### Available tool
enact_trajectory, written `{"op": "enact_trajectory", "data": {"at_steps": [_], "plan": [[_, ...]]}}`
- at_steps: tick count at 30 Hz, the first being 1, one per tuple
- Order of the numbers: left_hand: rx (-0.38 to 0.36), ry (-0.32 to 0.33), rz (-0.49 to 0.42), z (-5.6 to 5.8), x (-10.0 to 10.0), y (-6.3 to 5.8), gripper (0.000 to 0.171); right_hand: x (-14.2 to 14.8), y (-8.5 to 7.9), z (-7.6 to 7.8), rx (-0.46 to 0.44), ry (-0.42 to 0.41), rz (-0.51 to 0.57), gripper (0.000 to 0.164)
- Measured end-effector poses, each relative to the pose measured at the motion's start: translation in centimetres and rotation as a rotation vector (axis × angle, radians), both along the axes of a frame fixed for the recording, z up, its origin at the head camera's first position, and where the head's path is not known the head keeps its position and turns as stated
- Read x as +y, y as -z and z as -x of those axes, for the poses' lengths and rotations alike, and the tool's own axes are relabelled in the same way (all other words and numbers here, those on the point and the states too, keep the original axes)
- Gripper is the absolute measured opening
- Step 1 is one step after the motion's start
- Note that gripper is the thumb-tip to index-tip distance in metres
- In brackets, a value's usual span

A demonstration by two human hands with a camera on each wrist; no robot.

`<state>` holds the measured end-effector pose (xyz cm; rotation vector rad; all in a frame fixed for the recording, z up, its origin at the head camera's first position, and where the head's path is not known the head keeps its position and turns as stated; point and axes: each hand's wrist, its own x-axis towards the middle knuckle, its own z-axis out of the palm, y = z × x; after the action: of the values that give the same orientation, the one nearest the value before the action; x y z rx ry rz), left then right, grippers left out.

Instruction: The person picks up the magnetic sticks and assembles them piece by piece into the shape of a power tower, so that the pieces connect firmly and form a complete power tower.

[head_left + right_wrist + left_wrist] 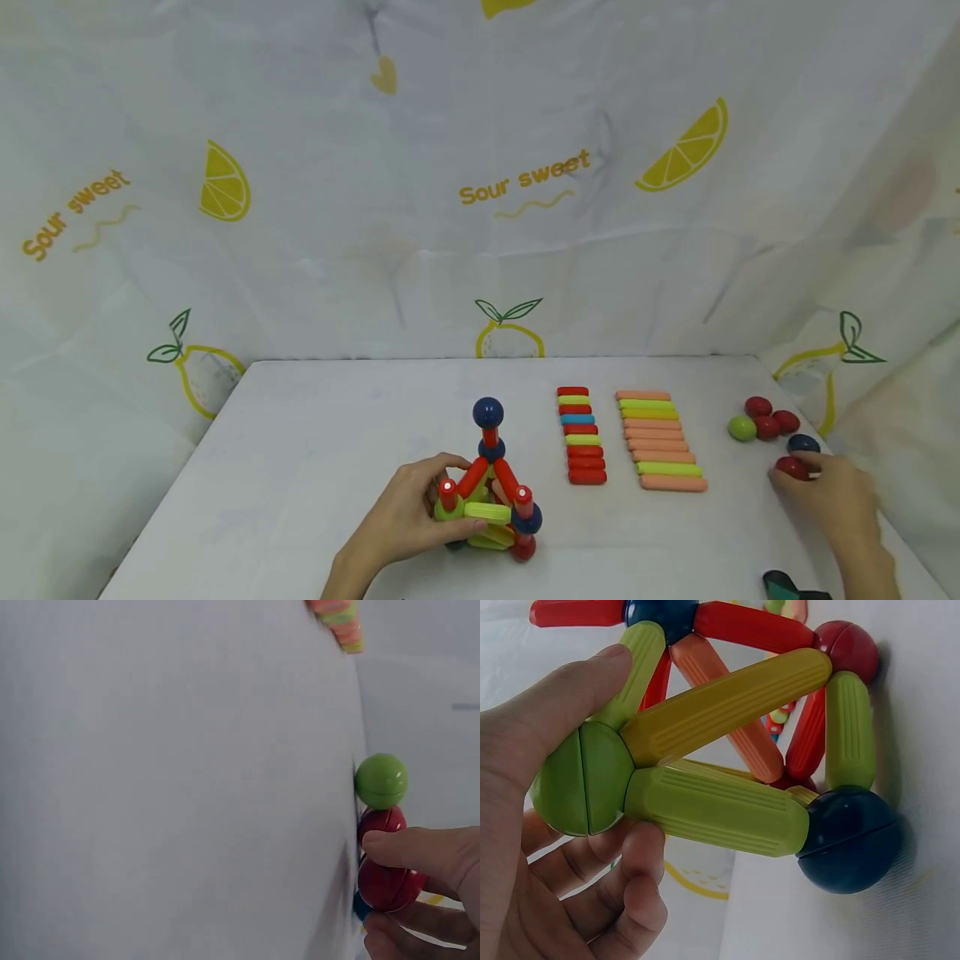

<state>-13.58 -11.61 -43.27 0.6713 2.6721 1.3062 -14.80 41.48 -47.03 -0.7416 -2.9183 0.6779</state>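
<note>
A built frame of magnetic rods and balls (487, 512) stands at the table's front middle, topped by a dark blue ball (488, 412). My left hand (408, 510) holds its left side. In the left wrist view the thumb lies on a green rod (639, 671) and the fingers curl about a green ball (581, 778). At the right edge of the table, my right hand (836, 496) pinches a red ball (792, 468) between thumb and fingers. A blue ball (804, 443) sits right behind it, partly covered by the fingers in the right wrist view.
Beyond the right hand lie several red balls (767, 428) and a green ball (742, 428). Short rods (583, 452) and longer rods (663, 446) form two columns right of the frame. A black and green object (783, 587) shows at the front edge. Printed cloth hangs behind.
</note>
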Motion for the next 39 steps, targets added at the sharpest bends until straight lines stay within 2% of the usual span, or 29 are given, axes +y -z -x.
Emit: {"op": "enact_trajectory", "data": {"at_steps": [2,7,13,17,21,26,29,33,35,39], "plan": [[-0.002,0.000,0.002,0.0,0.0,0.0,0.059,-0.8,-0.6,0.0,0.066,-0.027,-0.017,0.062],[0.000,-0.001,0.004,0.0,0.0,-0.1,0.059,-4.7,-3.7,-0.1,0.360,-0.147,-0.023,0.054],[-0.008,-0.005,0.014,-0.1,0.0,-0.1,0.059,-11.8,-8.8,-1.2,0.603,-0.329,0.142,0.046],[-0.011,-0.007,0.018,-0.1,0.0,-0.2,0.060,-17.0,-11.4,-2.2,0.701,-0.500,0.249,0.046],[-0.004,-0.006,0.016,-0.1,0.0,-0.2,0.059,-21.5,-12.7,-3.4,0.733,-0.694,0.333,0.046],[0.004,0.000,0.011,-0.1,0.0,-0.1,0.059,-25.5,-12.9,-4.8,0.664,-0.879,0.387,0.040],[0.010,0.006,0.004,0.0,0.1,0.0,0.058,-26.5,-12.4,-5.2,0.593,-0.947,0.412,0.036],[0.016,0.011,-0.001,0.0,0.1,0.1,0.059,-26.9,-11.7,-5.3,0.493,-0.979,0.432,0.034],[0.015,0.013,-0.003,0.0,0.0,0.1,0.059,-26.9,-11.5,-5.4,0.450,-0.963,0.421,0.034],[0.013,0.014,-0.006,0.0,0.0,0.1,0.059,-26.7,-11.5,-5.7,0.421,-0.924,0.407,0.035]]}}
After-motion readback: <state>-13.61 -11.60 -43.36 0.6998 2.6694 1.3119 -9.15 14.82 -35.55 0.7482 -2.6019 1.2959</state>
